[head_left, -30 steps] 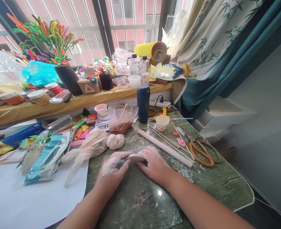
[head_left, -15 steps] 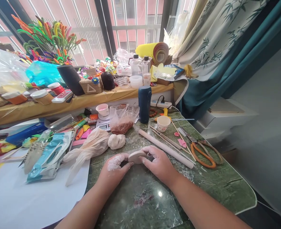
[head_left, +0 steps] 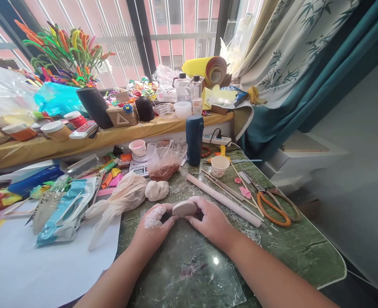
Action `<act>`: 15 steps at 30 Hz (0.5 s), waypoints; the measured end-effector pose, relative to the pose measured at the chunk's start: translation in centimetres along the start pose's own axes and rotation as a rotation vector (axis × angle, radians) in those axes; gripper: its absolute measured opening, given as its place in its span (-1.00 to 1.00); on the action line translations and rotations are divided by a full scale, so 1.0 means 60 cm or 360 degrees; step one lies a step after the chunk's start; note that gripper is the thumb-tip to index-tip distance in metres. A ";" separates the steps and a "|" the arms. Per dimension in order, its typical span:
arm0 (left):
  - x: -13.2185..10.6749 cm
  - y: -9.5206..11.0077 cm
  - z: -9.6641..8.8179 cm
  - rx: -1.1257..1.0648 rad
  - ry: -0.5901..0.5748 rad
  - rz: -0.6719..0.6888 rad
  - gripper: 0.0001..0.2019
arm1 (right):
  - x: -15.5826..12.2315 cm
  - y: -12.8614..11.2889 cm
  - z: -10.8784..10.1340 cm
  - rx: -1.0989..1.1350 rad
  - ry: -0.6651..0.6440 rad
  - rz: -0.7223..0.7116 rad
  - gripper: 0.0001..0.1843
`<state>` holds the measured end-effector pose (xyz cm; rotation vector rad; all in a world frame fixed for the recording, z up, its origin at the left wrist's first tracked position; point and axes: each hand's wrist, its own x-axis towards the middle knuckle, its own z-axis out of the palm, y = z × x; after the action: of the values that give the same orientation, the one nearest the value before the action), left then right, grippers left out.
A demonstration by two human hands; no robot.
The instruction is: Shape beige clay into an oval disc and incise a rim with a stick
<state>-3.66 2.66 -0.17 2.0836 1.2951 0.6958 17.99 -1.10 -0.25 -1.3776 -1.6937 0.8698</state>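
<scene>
A flattened pale disc of clay is held up just above the table between my two hands. My left hand, its back smeared with white, pinches the disc's left edge between thumb and fingers. On the opposite edge, my right hand is closed with its thumb low and fingers behind. Beyond my left hand lies a white lump of clay, beside a crumpled thin plastic bag. A pale rolling pin rests diagonally past my right hand. Below my hands is a clear sheet with smudges on it.
Orange-handled scissors, thin sticks and a paper cup are on the right. A dark blue bottle stands near the bag of brown material. White paper and a blue packet lie left.
The disc has tilted so that more of its flat face shows. My right hand's fingers have shifted slightly around its edge; my left hand has barely moved.
</scene>
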 end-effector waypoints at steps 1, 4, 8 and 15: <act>0.000 0.000 0.000 -0.0004 0.0011 -0.0004 -0.85 | 0.000 0.002 0.001 -0.0021 -0.0004 -0.0022 -0.74; -0.001 0.001 0.000 -0.0036 0.0054 0.0012 -0.82 | -0.002 0.009 0.007 -0.0112 0.0050 -0.0154 -0.77; -0.001 0.004 -0.003 -0.0086 0.0012 0.0020 -0.80 | -0.005 0.019 0.015 -0.0178 0.0050 -0.0274 -0.73; -0.006 0.000 0.002 -0.0298 -0.0005 -0.0026 -0.86 | -0.006 0.008 0.010 -0.0024 -0.0010 -0.0090 -0.58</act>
<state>-3.68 2.30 -0.29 1.9206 1.1958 0.7751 17.73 -1.38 -0.97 -1.3316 -1.7391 0.8317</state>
